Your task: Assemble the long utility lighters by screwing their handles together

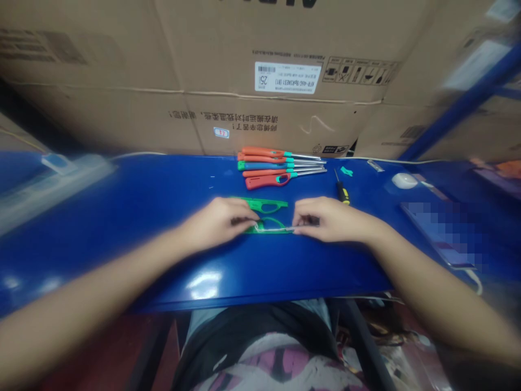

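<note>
My left hand point(222, 222) is closed in a pinch at the left end of a green lighter casing half point(274, 221). A thin pale wire point(264, 230) runs along this half, from my left fingertips towards the right. My right hand point(325, 218) pinches a thin metal rod point(290, 228) at the right end of the same half. Just behind lies a second green casing half point(279, 206), with a trigger opening; its left part is hidden by my left hand. What else sits between the left fingers is hard to see.
Several assembled stick lighters point(266, 181) lie side by side at the back. Right of them are a yellow-and-black screwdriver point(342, 193) and a small teal piece point(347, 171). Farther right are a white mouse-like object point(404, 181) and a phone point(443, 239). A large cardboard box point(228, 65) walls off the back.
</note>
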`<state>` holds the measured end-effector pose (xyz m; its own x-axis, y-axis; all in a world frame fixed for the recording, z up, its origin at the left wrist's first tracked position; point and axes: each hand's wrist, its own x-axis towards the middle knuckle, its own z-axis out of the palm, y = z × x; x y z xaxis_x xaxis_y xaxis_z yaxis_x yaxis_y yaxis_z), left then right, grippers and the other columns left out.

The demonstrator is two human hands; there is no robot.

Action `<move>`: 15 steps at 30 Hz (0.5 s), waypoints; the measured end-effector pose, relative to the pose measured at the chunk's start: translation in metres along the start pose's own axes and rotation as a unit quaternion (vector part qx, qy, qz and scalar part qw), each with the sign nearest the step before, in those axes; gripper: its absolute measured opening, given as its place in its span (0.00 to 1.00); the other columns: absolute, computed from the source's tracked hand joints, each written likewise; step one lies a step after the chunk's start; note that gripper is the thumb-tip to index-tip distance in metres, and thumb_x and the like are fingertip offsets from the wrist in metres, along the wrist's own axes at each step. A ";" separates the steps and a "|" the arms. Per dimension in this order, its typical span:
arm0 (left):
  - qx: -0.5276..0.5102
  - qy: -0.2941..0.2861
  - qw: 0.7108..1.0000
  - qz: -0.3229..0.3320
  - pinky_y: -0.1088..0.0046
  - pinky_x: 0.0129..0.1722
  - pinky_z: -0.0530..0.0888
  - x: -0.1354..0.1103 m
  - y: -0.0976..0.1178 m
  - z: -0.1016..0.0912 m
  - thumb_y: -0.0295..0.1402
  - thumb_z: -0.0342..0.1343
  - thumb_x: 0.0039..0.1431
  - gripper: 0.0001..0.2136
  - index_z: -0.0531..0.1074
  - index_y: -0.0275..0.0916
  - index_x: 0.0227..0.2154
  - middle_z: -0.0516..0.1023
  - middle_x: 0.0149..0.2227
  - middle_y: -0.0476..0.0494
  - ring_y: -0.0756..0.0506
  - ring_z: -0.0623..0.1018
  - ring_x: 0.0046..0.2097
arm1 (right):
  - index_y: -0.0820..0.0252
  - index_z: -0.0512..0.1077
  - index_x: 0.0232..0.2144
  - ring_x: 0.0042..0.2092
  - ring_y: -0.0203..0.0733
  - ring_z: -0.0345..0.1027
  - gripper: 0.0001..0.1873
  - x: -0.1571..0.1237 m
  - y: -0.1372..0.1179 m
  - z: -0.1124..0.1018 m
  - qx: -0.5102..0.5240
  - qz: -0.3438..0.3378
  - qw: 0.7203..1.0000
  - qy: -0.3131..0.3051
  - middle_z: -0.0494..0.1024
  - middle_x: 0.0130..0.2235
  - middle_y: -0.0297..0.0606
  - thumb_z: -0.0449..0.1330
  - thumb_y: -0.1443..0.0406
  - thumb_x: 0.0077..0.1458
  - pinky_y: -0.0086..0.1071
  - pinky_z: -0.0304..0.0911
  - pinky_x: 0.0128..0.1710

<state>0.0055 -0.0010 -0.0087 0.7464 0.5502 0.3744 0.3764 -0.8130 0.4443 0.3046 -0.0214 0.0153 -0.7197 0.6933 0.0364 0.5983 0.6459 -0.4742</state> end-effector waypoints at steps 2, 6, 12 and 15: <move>-0.006 0.005 1.000 -0.001 0.72 0.43 0.79 0.000 0.001 0.001 0.31 0.60 0.66 0.07 0.82 0.38 0.42 0.84 0.39 0.44 0.47 0.83 0.39 | 0.59 0.75 0.33 0.33 0.36 0.70 0.02 0.000 -0.001 0.000 -0.015 0.013 1.000 -0.004 0.78 0.34 0.34 0.65 0.67 0.58 0.29 0.60 0.32; -0.011 0.014 1.000 -0.006 0.71 0.43 0.78 0.000 0.002 0.005 0.31 0.60 0.66 0.07 0.82 0.38 0.42 0.84 0.39 0.44 0.47 0.82 0.39 | 0.58 0.75 0.33 0.33 0.37 0.70 0.03 0.000 -0.001 0.001 -0.042 0.035 0.998 0.005 0.79 0.34 0.34 0.66 0.66 0.58 0.29 0.58 0.32; -0.007 0.030 0.999 -0.017 0.71 0.41 0.78 0.001 0.005 0.012 0.32 0.59 0.66 0.08 0.82 0.38 0.42 0.84 0.37 0.44 0.47 0.82 0.37 | 0.58 0.75 0.31 0.36 0.39 0.70 0.03 0.001 0.000 -0.001 -0.037 0.056 0.998 0.002 0.79 0.34 0.35 0.66 0.68 0.57 0.30 0.57 0.35; -0.006 0.044 0.999 -0.017 0.72 0.39 0.77 0.001 0.008 0.015 0.31 0.60 0.65 0.07 0.82 0.38 0.41 0.83 0.37 0.44 0.48 0.81 0.35 | 0.59 0.76 0.30 0.34 0.38 0.68 0.03 0.001 0.000 -0.003 -0.014 0.064 0.998 -0.001 0.77 0.33 0.35 0.65 0.67 0.57 0.30 0.58 0.34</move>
<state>0.0172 -0.0094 -0.0171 0.6819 0.5925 0.4288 0.3935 -0.7914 0.4678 0.3044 -0.0197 0.0181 -0.6372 0.7702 -0.0256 0.6956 0.5605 -0.4494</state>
